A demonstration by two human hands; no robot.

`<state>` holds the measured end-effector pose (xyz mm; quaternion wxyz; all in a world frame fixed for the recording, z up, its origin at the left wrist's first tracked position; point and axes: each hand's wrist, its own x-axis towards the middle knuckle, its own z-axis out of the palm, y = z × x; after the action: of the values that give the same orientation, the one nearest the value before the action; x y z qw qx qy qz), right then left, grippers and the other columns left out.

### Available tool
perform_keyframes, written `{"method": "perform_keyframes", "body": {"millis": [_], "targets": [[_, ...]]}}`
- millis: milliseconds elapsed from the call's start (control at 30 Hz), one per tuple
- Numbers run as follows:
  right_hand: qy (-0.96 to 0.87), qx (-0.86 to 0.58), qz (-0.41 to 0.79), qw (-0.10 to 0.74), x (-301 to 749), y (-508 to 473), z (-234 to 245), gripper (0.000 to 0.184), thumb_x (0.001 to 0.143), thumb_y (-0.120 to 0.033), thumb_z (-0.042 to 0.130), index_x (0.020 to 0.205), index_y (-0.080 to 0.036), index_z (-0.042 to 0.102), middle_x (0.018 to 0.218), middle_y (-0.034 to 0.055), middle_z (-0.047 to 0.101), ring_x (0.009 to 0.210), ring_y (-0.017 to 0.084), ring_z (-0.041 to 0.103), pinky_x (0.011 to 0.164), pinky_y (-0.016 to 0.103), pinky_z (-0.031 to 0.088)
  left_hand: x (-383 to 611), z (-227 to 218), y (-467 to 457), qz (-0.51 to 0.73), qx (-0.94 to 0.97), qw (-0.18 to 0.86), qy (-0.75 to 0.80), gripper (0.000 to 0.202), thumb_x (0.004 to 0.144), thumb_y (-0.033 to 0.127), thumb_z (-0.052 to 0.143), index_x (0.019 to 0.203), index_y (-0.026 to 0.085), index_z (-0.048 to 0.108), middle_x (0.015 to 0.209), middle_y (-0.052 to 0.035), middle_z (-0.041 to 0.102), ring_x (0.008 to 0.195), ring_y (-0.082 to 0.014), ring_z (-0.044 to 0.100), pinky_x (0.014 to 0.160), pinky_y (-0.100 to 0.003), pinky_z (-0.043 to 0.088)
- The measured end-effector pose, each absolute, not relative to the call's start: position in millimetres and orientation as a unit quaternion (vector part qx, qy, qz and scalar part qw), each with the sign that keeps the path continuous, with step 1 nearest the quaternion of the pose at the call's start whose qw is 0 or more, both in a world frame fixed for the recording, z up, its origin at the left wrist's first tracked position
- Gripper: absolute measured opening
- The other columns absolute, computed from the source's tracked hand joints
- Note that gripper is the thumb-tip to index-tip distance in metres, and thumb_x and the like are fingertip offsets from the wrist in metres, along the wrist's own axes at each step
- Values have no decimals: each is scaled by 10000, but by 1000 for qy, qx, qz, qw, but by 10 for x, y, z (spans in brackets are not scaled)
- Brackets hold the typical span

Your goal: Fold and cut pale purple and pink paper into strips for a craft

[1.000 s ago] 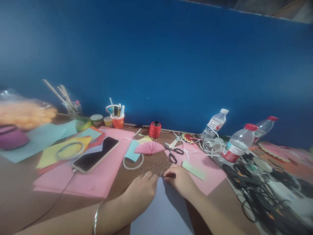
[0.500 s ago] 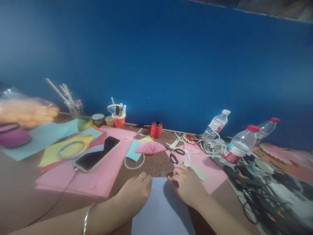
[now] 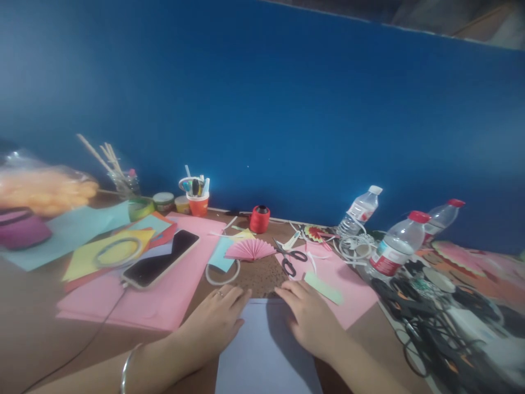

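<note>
A pale lavender sheet of paper (image 3: 262,350) lies in front of me, with a thin line like a crease along its far edge. My left hand (image 3: 215,317), wearing a ring and a bangle, rests at the sheet's far left corner, its fingers stretched forward and thumb by the paper's edge. At the far right corner is my right hand (image 3: 309,312), fingers extended over the edge and casting a shadow on the sheet. Beyond them sit a pink pleated paper fan (image 3: 251,249), black-handled scissors (image 3: 289,257) and a red thread spool (image 3: 260,219).
Left of the sheet, a phone (image 3: 162,260) lies on stacked pink paper (image 3: 172,306). A cup of tools (image 3: 198,205) stands near the blue wall. On the right are water bottles (image 3: 396,249), tangled black cables (image 3: 435,328) and a green paper strip (image 3: 324,288).
Both hands have loosened from curled fingers to stretched ones at the sheet's far edge, the left one shifting slightly left. The view has tilted a little.
</note>
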<state>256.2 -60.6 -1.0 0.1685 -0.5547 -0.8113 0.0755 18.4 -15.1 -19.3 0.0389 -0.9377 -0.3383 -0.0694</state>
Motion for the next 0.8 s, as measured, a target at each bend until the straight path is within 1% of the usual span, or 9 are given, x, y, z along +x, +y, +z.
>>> {"method": "perform_keyframes", "body": {"millis": [33,100,167,233,333,467,567,667,800], "targets": [[-825,-531,84,172,2486,-598,-10,537,743,-48,535,1272,-145,523,1176,92,561,1081,232,474,956,344,351,189,-187,-148,-68,-940,36,-331,466,839,176,508,1299,181,439,1122,-80,582,1025,-247,543,861,-387,468],[-838,-507,98,176,2335,-583,-26,512,808,-110,521,1317,-138,476,1185,95,554,1085,233,472,954,335,371,197,-184,-144,-65,-944,35,-320,420,842,162,496,1260,188,477,1099,-70,583,1003,-236,544,866,-381,460],[-840,-503,100,176,2220,-573,-53,449,856,-192,525,1300,-138,488,1162,97,562,1074,243,477,935,341,395,200,-197,-141,-60,-946,40,-315,382,850,155,485,1231,176,500,1065,-74,585,980,-239,544,852,-388,458],[-841,-504,96,173,2166,-571,-80,402,866,-225,541,1259,-143,520,1136,93,569,1059,247,483,920,348,409,200,-224,-137,-56,-946,48,-315,366,858,156,479,1223,168,504,1013,-77,588,938,-251,549,809,-402,465],[-845,-502,84,165,2169,-577,-102,348,869,-208,544,1212,-152,545,1104,84,578,1036,245,492,894,356,426,196,-273,-131,-52,-947,65,-311,344,874,184,478,1216,176,510,971,-77,587,891,-258,552,760,-404,460],[-853,-495,67,149,2195,-594,-119,290,880,-196,522,1165,-163,562,1062,74,588,996,240,508,843,361,451,190,-309,-139,-55,-948,88,-302,313,891,175,458,1196,171,527,949,-75,587,866,-233,552,756,-377,437],[-856,-492,47,151,2190,-609,-141,313,881,-184,516,1192,-158,543,1084,80,588,1005,240,505,850,361,444,188,-305,-158,-62,-945,103,-303,331,890,159,451,1215,157,512,972,-80,589,879,-230,548,766,-376,425],[-860,-487,30,149,2169,-614,-144,380,895,-171,485,1275,-173,486,1102,76,587,1014,236,500,856,355,429,187,-294,-180,-66,-945,113,-299,326,882,158,461,1201,137,528,1025,-92,594,916,-245,547,791,-392,421],[-858,-495,19,135,2142,-605,-103,360,886,-194,501,1246,-208,509,1092,52,587,995,228,504,816,341,414,186,-268,-214,-63,-944,120,-302,304,883,153,461,1165,123,569,958,-91,621,867,-247,566,759,-402,435]]}}
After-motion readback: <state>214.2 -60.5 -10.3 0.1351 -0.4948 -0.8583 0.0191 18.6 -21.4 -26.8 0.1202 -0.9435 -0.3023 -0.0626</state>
